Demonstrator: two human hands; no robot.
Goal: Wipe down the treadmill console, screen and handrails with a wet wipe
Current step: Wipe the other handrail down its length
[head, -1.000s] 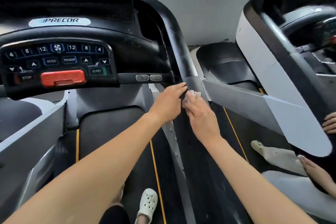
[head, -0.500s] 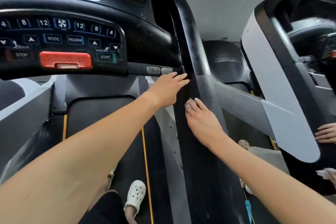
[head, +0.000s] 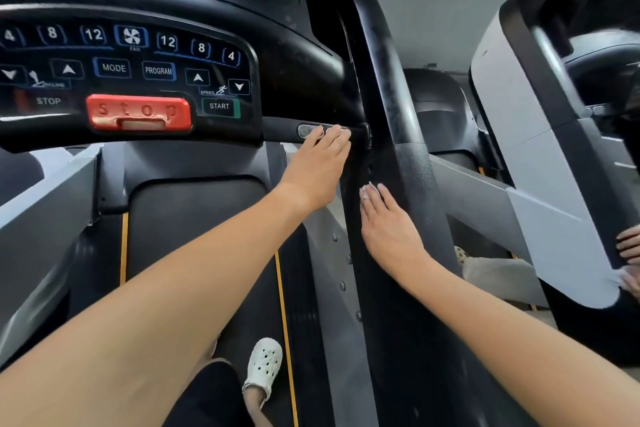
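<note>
At the console's (head: 294,55) right edge, the right hand (head: 391,229) pressed the wipe (head: 367,191) flat-fingered onto the upright (head: 408,163), the left hand (head: 317,170) lay straight-fingered on the bar (head: 280,126); unpinched, the wipe could slip off.

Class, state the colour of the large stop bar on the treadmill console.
The stop bar is red, seen clearest in the head view.
</note>
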